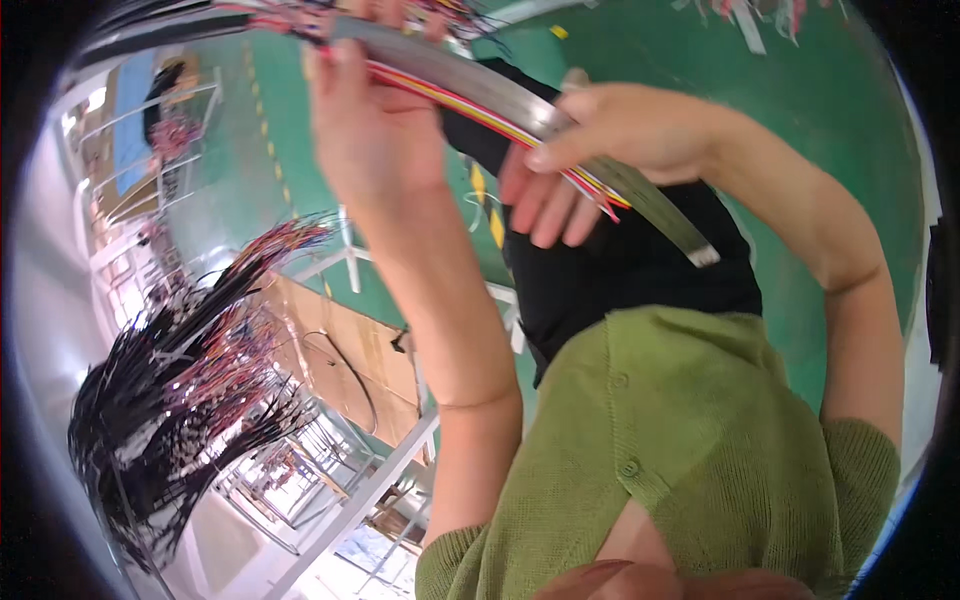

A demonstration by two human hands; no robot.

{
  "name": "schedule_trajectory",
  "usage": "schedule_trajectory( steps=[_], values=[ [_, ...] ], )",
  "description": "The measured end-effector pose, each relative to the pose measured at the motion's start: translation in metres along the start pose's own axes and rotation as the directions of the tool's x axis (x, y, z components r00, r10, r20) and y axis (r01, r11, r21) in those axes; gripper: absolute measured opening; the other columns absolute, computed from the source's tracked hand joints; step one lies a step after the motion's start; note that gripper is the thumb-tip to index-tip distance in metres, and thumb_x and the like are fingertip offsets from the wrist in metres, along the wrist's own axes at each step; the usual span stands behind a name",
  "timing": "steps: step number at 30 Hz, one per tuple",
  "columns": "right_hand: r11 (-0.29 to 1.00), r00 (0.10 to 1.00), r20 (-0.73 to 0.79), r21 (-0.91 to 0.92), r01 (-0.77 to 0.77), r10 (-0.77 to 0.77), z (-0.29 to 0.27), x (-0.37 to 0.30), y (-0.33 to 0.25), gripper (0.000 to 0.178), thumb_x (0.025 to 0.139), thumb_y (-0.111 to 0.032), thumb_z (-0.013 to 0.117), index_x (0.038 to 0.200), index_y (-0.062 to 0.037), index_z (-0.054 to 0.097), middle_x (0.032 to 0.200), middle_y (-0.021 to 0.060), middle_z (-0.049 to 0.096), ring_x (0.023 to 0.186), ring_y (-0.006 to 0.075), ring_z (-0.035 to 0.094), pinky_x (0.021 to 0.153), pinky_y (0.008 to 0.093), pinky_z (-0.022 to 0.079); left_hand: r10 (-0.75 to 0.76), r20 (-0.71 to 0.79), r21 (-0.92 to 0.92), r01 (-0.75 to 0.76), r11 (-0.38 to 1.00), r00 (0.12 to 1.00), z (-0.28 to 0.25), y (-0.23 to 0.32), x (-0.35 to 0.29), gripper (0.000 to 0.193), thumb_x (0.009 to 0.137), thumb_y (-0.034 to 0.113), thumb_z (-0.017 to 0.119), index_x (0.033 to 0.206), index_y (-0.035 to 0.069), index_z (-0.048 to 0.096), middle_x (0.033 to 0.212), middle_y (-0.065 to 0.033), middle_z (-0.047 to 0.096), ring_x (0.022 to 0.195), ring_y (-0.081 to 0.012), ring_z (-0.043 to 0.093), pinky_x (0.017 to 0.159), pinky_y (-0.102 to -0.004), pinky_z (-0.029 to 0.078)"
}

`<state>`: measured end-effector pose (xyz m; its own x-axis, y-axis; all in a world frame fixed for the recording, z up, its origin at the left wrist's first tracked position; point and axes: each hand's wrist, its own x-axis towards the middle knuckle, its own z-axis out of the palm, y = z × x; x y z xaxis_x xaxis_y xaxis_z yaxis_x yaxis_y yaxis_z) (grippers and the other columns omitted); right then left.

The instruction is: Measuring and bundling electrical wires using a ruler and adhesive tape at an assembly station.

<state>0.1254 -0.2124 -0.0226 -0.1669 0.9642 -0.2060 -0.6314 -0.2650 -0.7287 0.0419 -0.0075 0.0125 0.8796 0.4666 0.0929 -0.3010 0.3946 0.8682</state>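
Observation:
A long, shiny grey flat strip [480, 88] slants across the top middle, its free end over my black trousers. Red, yellow and white wires [450, 100] run along its underside, with their loose ends just past my right hand. My left hand [378, 125], somewhat blurred, is closed around the strip and wires near the upper left. Farther down, my right hand [590, 140] pinches them, thumb on the near side and fingers behind. Black-sheathed cables [165, 35] with thin coloured wires reach in from the upper left to my left hand.
At the left hangs a large bundle of black cables [130, 420] with coloured wire ends. Beside it are a brown cardboard sheet [345, 360] and a white metal frame [350, 515]. More wires hang at the top right. The floor [640, 45] is green with yellow markings.

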Motion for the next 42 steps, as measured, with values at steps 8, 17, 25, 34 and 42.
schedule_trajectory(
  steps=[8, 17, 25, 34, 42],
  values=[
    [0.999, 0.999, 0.008, 0.025, -0.039, 0.039, 0.001, -0.003, 0.001, 0.048, 0.094, -0.031, 0.058, 0.114, 0.0120, 0.054, 0.098, 0.0251, 0.065, 0.086, 0.0320, 0.069, 0.070, 0.0425, 0.060, 0.040, -0.202, -0.042, -0.050, 0.998, 0.979, 0.037, -0.006, -0.025, 0.027, 0.103, 0.014, 0.039, 0.127, 0.002, 0.044, 0.123, -0.0143, 0.057, 0.113, -0.0259, 0.060, 0.090, -0.0491, 0.055],
    [0.999, 0.999, 0.002, 0.002, -0.040, 0.040, 0.004, 0.004, -0.001, 0.049, 0.096, -0.033, 0.055, 0.117, 0.0113, 0.053, 0.096, 0.0214, 0.064, 0.085, 0.0289, 0.068, 0.069, 0.0408, 0.060, 0.017, -0.201, -0.115, -0.041, 0.993, 0.979, 0.027, -0.005, -0.022, 0.027, 0.104, 0.016, 0.036, 0.125, 0.001, 0.044, 0.124, -0.0148, 0.057, 0.113, -0.0273, 0.060, 0.091, -0.0540, 0.053],
    [0.999, 0.998, 0.031, -0.017, -0.049, 0.049, 0.004, 0.006, -0.002, 0.050, 0.102, -0.034, 0.042, 0.121, 0.0105, 0.052, 0.097, 0.0216, 0.065, 0.086, 0.0283, 0.068, 0.071, 0.0391, 0.060, -0.004, -0.192, -0.061, -0.008, 0.998, 0.981, 0.028, -0.007, -0.020, 0.035, 0.105, 0.022, 0.033, 0.131, 0.001, 0.044, 0.132, -0.0109, 0.055, 0.123, -0.0239, 0.054, 0.109, -0.0574, 0.038],
    [0.999, 0.998, 0.057, -0.018, -0.033, 0.034, 0.006, 0.013, 0.000, 0.049, 0.102, -0.035, 0.043, 0.116, 0.0103, 0.056, 0.099, 0.0235, 0.067, 0.086, 0.0299, 0.071, 0.074, 0.0354, 0.058, -0.036, -0.285, 0.135, 0.077, 0.988, 0.958, 0.054, -0.026, -0.050, 0.035, 0.105, 0.025, 0.035, 0.114, -0.004, 0.052, 0.114, -0.0199, 0.063, 0.107, -0.0286, 0.063, 0.092, -0.0418, 0.051],
    [0.778, 0.981, -0.172, -0.603, -0.173, 0.085, -0.001, 0.002, 0.004, 0.053, 0.100, -0.040, 0.047, 0.128, 0.0048, 0.054, 0.121, 0.0135, 0.062, 0.116, 0.0216, 0.059, 0.095, 0.0333, 0.047, -0.082, -0.254, 0.216, 0.139, 0.967, 0.964, 0.031, -0.017, -0.065, 0.038, 0.105, 0.024, 0.037, 0.110, -0.009, 0.054, 0.108, -0.0274, 0.064, 0.100, -0.0376, 0.065, 0.091, -0.0447, 0.054]
  ],
)
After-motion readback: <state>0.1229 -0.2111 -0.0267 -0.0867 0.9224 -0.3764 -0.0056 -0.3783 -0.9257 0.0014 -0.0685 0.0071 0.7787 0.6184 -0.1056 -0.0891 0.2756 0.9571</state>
